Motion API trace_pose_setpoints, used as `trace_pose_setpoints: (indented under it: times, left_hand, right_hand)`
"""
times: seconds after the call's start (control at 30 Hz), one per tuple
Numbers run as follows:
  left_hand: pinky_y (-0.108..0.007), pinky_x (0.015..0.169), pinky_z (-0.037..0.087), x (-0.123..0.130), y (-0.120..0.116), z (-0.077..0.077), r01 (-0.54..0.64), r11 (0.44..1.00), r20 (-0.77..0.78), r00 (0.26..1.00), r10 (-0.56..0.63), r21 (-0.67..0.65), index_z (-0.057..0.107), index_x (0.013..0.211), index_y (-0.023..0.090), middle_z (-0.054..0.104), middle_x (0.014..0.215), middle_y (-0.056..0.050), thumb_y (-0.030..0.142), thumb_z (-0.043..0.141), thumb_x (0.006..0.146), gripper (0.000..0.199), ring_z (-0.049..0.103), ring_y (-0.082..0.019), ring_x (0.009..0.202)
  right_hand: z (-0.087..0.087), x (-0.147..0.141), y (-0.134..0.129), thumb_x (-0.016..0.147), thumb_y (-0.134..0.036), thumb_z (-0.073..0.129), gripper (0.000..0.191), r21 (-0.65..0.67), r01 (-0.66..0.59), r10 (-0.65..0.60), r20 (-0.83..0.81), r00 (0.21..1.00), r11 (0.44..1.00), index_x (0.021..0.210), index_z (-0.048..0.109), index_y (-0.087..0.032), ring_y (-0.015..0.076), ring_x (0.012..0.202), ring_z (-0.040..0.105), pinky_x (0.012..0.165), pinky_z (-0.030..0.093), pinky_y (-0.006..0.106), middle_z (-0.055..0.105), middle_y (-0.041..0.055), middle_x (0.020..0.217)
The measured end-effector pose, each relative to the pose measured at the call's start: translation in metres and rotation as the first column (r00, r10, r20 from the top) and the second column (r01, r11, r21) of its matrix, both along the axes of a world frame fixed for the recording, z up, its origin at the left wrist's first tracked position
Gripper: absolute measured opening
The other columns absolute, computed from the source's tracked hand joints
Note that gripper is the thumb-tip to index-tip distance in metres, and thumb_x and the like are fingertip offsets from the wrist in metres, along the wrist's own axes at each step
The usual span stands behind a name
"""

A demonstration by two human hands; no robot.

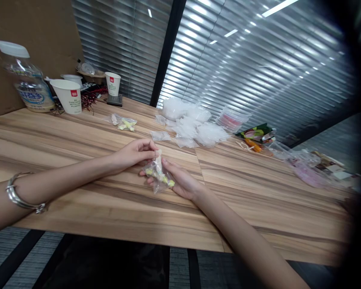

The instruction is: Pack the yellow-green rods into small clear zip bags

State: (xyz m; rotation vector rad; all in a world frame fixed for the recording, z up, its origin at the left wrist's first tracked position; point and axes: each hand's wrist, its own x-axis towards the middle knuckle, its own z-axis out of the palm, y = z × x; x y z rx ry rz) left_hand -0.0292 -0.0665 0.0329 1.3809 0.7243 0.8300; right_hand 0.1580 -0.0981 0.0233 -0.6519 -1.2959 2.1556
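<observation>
Between my two hands is a small clear plastic bag [160, 176] with yellow and whitish pieces inside; their kind is too small to make out. My left hand [141, 151] pinches the bag's upper end between thumb and fingers. From the right, my right hand [182, 180] grips the bag's side, thumb on top and fingertips showing beyond it on the left. A similar filled bag [124, 123] lies flat on the wooden table [108, 208], farther off to the left. Beyond my hands, an empty-looking clear bag [160, 136] rests beside a pile of clear small bags [195, 124].
At the back left stand a plastic bottle [34, 90], a paper cup [67, 96] and another paper cup [113, 83] on a dark box. A stack of clear packets [232, 119], an orange item [253, 145] and pinkish plastic wrap [309, 172] lie to the right. Window blinds rise behind.
</observation>
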Motion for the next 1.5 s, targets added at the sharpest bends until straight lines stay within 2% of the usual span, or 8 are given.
trace_pose_setpoints:
  times: [0.37, 0.57, 0.8, 0.9, 1.07, 1.27, 1.37, 1.5]
  left_hand:
    - [-0.015, 0.045, 0.043, -0.006, 0.004, 0.002, 0.136, 0.985, -0.075, 0.989, -0.129, 0.103, 0.056, 0.09, 0.015, 0.063, 0.083, -0.002, 0.042, 0.061, 0.078, 0.03, 0.052, -0.004, 0.048]
    - [-0.017, 0.067, 0.049, -0.007, 0.008, -0.004, 0.094, 0.971, -0.103, 0.992, -0.073, 0.218, 0.062, 0.079, 0.013, 0.062, 0.104, -0.006, 0.037, 0.067, 0.073, 0.025, 0.06, -0.008, 0.077]
    - [-0.015, 0.049, 0.04, -0.004, 0.0, 0.004, 0.101, 0.987, -0.124, 0.989, -0.086, 0.122, 0.062, 0.1, 0.015, 0.058, 0.07, -0.002, 0.049, 0.051, 0.082, 0.04, 0.045, -0.004, 0.05]
    - [-0.015, 0.055, 0.044, -0.004, 0.0, 0.004, 0.123, 0.978, -0.149, 0.984, -0.098, 0.166, 0.063, 0.102, 0.017, 0.063, 0.088, -0.005, 0.046, 0.057, 0.079, 0.037, 0.054, -0.006, 0.063]
    - [-0.024, 0.087, 0.049, -0.005, 0.001, -0.002, 0.175, 0.949, -0.141, 0.98, -0.142, 0.261, 0.062, 0.108, 0.023, 0.058, 0.115, -0.005, 0.031, 0.071, 0.07, 0.04, 0.057, -0.013, 0.103]
    - [-0.028, 0.096, 0.048, -0.007, 0.001, -0.005, 0.227, 0.915, -0.174, 0.969, -0.177, 0.334, 0.056, 0.119, 0.028, 0.049, 0.125, -0.006, 0.026, 0.075, 0.066, 0.056, 0.051, -0.016, 0.117]
    - [-0.026, 0.098, 0.047, -0.008, 0.001, -0.003, 0.246, 0.884, -0.221, 0.961, -0.168, 0.398, 0.056, 0.12, 0.028, 0.048, 0.126, -0.006, 0.025, 0.074, 0.066, 0.058, 0.048, -0.017, 0.12]
    - [-0.026, 0.096, 0.049, -0.006, -0.006, -0.001, 0.254, 0.89, -0.264, 0.951, -0.16, 0.378, 0.047, 0.13, 0.031, 0.044, 0.133, -0.007, 0.024, 0.076, 0.063, 0.073, 0.047, -0.019, 0.122]
  right_hand:
    - [-0.004, 0.001, 0.0, 0.095, -0.044, 0.035, 0.042, 0.033, -0.002, 0.003, -0.034, 0.999, 0.999, 0.125, 0.045, -0.017, 0.0143, 0.088, 0.064, 0.084, 0.049, 0.029, 0.059, 0.0153, 0.115]
    - [0.0, 0.001, -0.001, 0.094, -0.046, 0.036, 0.041, 0.033, 0.033, -0.033, -0.017, 0.999, 0.999, 0.121, 0.046, -0.017, 0.013, 0.08, 0.064, 0.077, 0.051, 0.027, 0.062, 0.0136, 0.11]
    - [0.0, -0.001, 0.0, 0.094, -0.049, 0.035, 0.043, 0.004, 0.087, -0.087, -0.003, 0.996, 0.996, 0.121, 0.047, -0.018, 0.0139, 0.081, 0.064, 0.079, 0.051, 0.03, 0.061, 0.0126, 0.112]
    - [-0.002, 0.0, 0.0, 0.094, -0.048, 0.036, 0.041, -0.022, 0.095, -0.095, -0.011, 0.995, 0.995, 0.118, 0.049, -0.018, 0.0142, 0.081, 0.064, 0.077, 0.052, 0.03, 0.061, 0.0108, 0.109]
    - [-0.007, 0.0, 0.003, 0.092, -0.048, 0.041, 0.041, -0.075, 0.173, -0.174, -0.011, 0.985, 0.982, 0.117, 0.051, -0.017, 0.0134, 0.075, 0.064, 0.071, 0.054, 0.028, 0.063, 0.0062, 0.095]
    - [-0.011, -0.002, 0.003, 0.092, -0.043, 0.043, 0.038, -0.052, 0.236, -0.237, -0.031, 0.971, 0.97, 0.12, 0.051, -0.018, 0.0153, 0.095, 0.062, 0.075, 0.054, 0.025, 0.06, 0.009, 0.115]
    - [-0.01, -0.002, 0.003, 0.092, -0.045, 0.043, 0.039, -0.035, 0.242, -0.243, -0.038, 0.969, 0.97, 0.118, 0.052, -0.017, 0.0169, 0.092, 0.063, 0.073, 0.054, 0.027, 0.062, 0.0109, 0.111]
    - [-0.009, -0.003, 0.004, 0.093, -0.047, 0.039, 0.041, -0.061, 0.255, -0.257, -0.027, 0.966, 0.965, 0.118, 0.051, -0.016, 0.015, 0.082, 0.064, 0.069, 0.054, 0.027, 0.063, 0.0108, 0.108]
